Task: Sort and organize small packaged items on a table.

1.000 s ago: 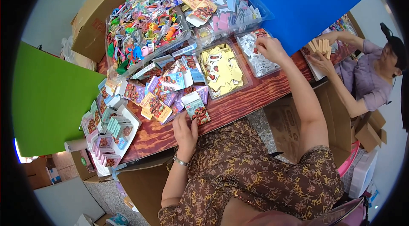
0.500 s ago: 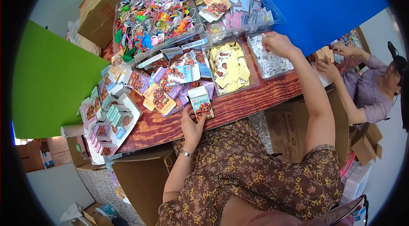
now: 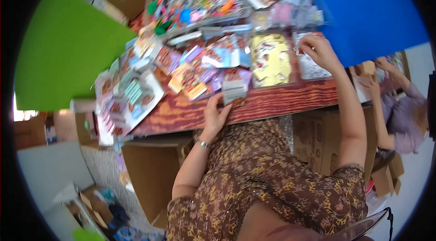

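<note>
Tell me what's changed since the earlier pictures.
The view has swung: the table now sits higher and farther right in it. I see no clear grasp or release. The left hand is still at the teal box, the right hand still over the white-piece tray.

From the person's head, the left of two side-by-side fisheyes looks steeply down and forward over the patterned dress (image 3: 268,164) onto the red-brown table (image 3: 272,107), near enough that the left hand (image 3: 213,116) and the right hand (image 3: 321,54) sit well inside its field. Straight lines bow outward (the lens reaches far sideways), so the floor (image 3: 109,170) at lower left and a co-worker (image 3: 409,116) at the right edge also come in.
</note>
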Tool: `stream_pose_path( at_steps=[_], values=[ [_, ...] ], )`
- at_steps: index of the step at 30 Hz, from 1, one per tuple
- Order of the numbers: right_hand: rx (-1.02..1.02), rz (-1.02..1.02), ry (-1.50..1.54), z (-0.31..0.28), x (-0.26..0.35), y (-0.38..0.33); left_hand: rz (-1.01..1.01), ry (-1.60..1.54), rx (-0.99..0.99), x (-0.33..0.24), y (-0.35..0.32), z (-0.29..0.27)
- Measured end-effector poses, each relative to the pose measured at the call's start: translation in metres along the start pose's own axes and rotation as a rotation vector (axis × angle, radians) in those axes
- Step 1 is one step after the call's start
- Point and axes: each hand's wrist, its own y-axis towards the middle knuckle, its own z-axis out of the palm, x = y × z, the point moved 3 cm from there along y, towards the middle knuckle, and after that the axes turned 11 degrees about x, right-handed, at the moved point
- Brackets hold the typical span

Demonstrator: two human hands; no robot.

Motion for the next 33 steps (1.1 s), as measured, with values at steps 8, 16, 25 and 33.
stream_pose_path(
  at_steps=[8,16,25,33],
  values=[
    [-0.094,-0.511,0.198,0.109,0.157,-0.009,0.008,-0.066,0.043,-0.017,0.008,-0.001],
    [-0.175,-0.664,-0.327,0.152,0.169,-0.001,0.081,0.002,0.018,-0.016,0.000,-0.006],
    [-0.271,-0.670,-0.271,0.066,0.198,0.084,0.068,0.000,-0.015,-0.016,-0.013,-0.016],
    [-0.055,-0.288,-0.169,0.035,0.232,0.265,0.052,-0.065,-0.004,-0.008,-0.012,-0.013]
  ],
)
